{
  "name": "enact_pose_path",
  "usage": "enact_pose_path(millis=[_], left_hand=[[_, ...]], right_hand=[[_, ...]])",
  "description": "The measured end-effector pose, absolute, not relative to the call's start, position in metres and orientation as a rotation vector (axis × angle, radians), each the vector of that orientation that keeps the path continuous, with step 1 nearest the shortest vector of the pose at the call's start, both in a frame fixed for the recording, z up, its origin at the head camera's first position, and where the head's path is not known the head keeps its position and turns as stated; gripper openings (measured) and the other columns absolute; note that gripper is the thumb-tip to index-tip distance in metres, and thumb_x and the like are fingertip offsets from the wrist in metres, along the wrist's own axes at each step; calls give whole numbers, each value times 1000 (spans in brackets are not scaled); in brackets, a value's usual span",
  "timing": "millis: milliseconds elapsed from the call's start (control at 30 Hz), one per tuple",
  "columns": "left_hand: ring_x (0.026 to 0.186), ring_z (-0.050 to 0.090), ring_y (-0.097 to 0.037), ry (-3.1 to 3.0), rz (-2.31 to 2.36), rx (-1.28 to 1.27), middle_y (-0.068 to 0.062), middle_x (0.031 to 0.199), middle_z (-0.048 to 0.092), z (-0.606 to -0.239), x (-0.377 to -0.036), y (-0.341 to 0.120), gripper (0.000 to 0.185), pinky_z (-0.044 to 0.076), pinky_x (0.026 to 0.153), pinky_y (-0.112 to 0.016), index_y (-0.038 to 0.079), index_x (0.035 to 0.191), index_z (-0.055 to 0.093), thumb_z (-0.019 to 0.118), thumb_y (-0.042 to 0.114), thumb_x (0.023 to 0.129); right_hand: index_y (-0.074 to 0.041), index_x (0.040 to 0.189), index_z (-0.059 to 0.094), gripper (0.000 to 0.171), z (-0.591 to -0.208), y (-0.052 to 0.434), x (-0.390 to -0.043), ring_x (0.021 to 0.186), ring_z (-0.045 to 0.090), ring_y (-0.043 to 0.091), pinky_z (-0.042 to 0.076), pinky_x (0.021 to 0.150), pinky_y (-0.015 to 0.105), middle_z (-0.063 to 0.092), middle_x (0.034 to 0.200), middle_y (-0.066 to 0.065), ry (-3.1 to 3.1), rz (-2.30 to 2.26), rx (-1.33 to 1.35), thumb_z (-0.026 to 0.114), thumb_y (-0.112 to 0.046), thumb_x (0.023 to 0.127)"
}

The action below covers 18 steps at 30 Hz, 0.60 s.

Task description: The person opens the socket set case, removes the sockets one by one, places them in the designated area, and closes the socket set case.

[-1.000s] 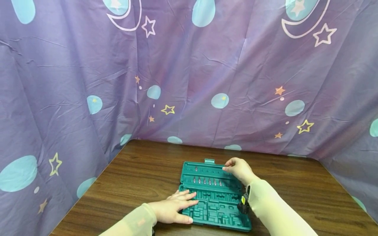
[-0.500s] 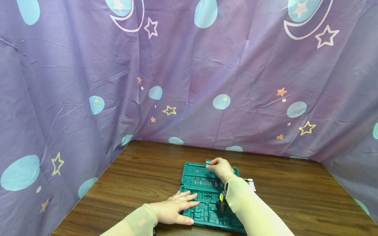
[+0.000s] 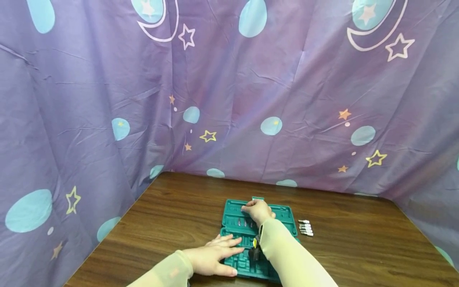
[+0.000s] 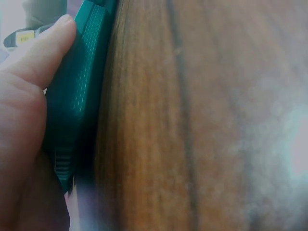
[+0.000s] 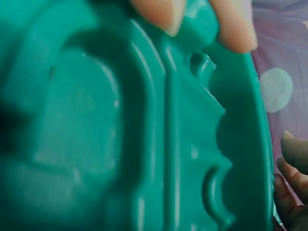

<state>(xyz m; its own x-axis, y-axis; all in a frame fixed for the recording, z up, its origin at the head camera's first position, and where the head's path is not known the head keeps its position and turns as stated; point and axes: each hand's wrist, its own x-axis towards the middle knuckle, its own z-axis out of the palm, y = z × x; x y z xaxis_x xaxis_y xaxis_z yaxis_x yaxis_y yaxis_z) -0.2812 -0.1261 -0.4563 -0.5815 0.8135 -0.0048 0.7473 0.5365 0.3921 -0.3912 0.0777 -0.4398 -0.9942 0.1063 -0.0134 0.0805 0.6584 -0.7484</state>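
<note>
A green moulded case [image 3: 285, 213] lies open on the wooden table, its latch pointing away. My left hand [image 3: 213, 257] rests with spread, straight fingers on the left edge of its near half. In the left wrist view the thumb [image 4: 50, 45] lies along the case's side [image 4: 79, 91]. My right hand [image 3: 259, 211] reaches over the far half, thumb and finger close together at the upper slot row. In the right wrist view two fingertips [image 5: 236, 29] stand against the green moulding; whether a bit is pinched there is hidden. Slim screwdriver bits [image 3: 239, 223] stand in the lower row.
Several whitish metal pieces [image 3: 306, 228] lie in a group on the table [image 3: 344, 239], right of the case. A purple curtain [image 3: 229, 99] with moons and stars hangs behind and beside the table. A black wrist camera [image 3: 255, 253] hangs under my right wrist.
My right hand has moved left across the far half of the case, to where a single bit stood in the upper row. The metal pieces at right have come into sight. My left hand stays put.
</note>
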Motion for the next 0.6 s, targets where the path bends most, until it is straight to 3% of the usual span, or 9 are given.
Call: enact_pose_path(millis=[367,600], left_hand=[[146,17,-25,2627,519,1327,1,158,25,-459,-280,-126,63,17,114,-53,17,148,41,52,51,95],[146,17,-24,2633,509,1294,3,158,24,-457,-279,-127,64,17,115,-51,12,145,45,52,52,95]], right_hand=[[-16,93,74,22,-449,66,-396,119,36,50,25,99,61,56,119,22,-2884,1210,-292,75,-36,82],[-17,94,76,21,-445,63,-396,123,35,48,21,104,60,57,124,21,-2907,1195,-321,75,-35,83]])
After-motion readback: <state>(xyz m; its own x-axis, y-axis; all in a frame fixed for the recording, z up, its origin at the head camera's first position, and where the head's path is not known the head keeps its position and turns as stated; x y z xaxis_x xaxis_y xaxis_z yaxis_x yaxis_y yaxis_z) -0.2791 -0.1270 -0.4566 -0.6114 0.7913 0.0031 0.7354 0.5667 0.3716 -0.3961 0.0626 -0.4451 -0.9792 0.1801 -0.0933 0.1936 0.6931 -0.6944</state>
